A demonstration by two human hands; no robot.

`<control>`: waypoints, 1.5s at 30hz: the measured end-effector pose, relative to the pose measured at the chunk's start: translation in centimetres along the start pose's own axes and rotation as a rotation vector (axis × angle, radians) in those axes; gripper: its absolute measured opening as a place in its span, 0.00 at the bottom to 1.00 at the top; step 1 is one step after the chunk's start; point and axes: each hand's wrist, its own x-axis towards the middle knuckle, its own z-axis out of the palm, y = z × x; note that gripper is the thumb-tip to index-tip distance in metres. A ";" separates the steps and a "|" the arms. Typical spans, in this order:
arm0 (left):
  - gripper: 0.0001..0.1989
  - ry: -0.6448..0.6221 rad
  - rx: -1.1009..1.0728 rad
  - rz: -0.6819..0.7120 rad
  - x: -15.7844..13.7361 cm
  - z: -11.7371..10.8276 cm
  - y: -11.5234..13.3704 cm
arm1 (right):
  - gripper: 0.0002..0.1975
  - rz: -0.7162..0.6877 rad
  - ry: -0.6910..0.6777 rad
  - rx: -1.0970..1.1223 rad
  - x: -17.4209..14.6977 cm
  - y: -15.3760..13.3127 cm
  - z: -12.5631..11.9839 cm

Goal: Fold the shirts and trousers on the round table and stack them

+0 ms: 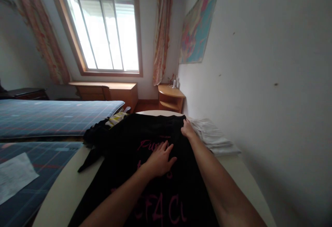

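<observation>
A black T-shirt (124,157) with pink lettering lies spread over a round pale table (62,182). My left hand (161,159) rests on its printed front, fingers spread and flat on the cloth. At the shirt's far right corner, my right hand (187,129) pinches the edge of the fabric. One sleeve of the shirt sticks out at the left over the tabletop. Part of the lettering is hidden beneath my left hand and forearm.
A stack of folded white cloth (211,135) sits on the table's right, beside the wall. Dark and yellow clothes (115,119) are bunched at the far left. Beds with blue plaid mattresses (52,118) stand left, one bearing a paper sheet (17,175).
</observation>
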 end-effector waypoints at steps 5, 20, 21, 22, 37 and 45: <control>0.31 0.001 0.036 0.066 -3.0 0.6 0.5 | 0.27 -0.065 -0.072 -0.088 -2.1 -0.9 -0.5; 0.15 -0.162 -0.011 0.628 -8.9 -1.3 5.2 | 0.27 -0.402 -0.322 -0.106 -13.7 -2.5 -3.6; 0.14 -0.167 -0.001 0.651 -9.1 -1.2 5.8 | 0.28 -0.413 -0.332 -0.097 -14.3 -2.2 -3.7; 0.14 -0.176 0.015 0.669 -9.3 -1.0 6.3 | 0.28 -0.419 -0.336 -0.091 -14.8 -2.0 -3.8; 0.17 -0.343 -0.289 0.766 -11.0 -0.1 7.8 | 0.32 -0.411 -0.342 -0.107 -16.0 -1.5 -3.6; 0.29 -0.644 -0.647 0.687 -11.5 1.4 6.0 | 0.31 -0.399 -0.309 -0.031 -16.0 -1.3 -3.7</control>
